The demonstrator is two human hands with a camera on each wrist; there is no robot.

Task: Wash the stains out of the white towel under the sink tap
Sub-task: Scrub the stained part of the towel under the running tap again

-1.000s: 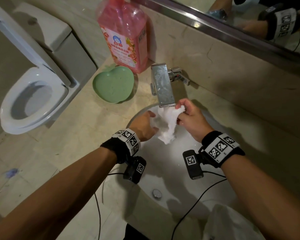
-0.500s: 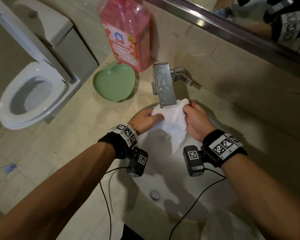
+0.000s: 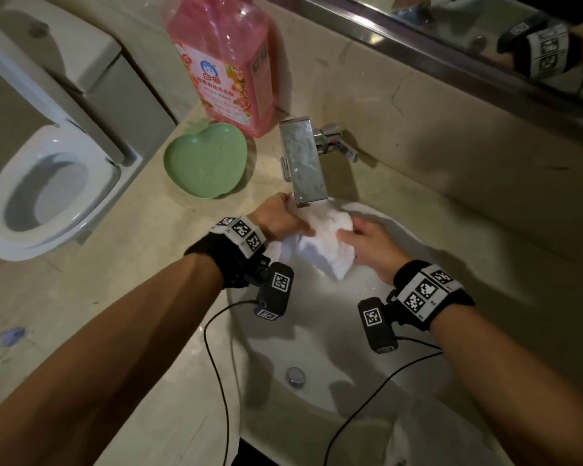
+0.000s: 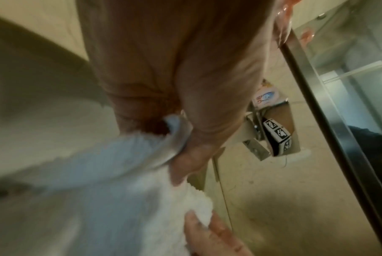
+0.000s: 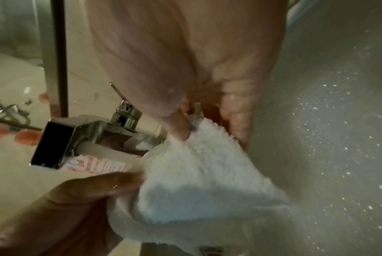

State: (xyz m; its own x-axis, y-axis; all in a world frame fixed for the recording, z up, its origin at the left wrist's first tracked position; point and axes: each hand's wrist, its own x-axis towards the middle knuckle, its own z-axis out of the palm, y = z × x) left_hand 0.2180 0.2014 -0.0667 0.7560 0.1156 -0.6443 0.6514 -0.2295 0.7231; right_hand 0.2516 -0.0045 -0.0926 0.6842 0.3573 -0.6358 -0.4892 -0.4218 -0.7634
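Towel (image 3: 323, 240) hangs in the sink (image 3: 418, 331), apparently wet, both hands' fingers (image 3: 345, 235) pinching it under the tap (image 3: 305, 163).

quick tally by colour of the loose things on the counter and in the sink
pink: 1, the detergent bottle
green: 1, the heart-shaped dish
white: 1, the towel, held by left hand and right hand
total: 3
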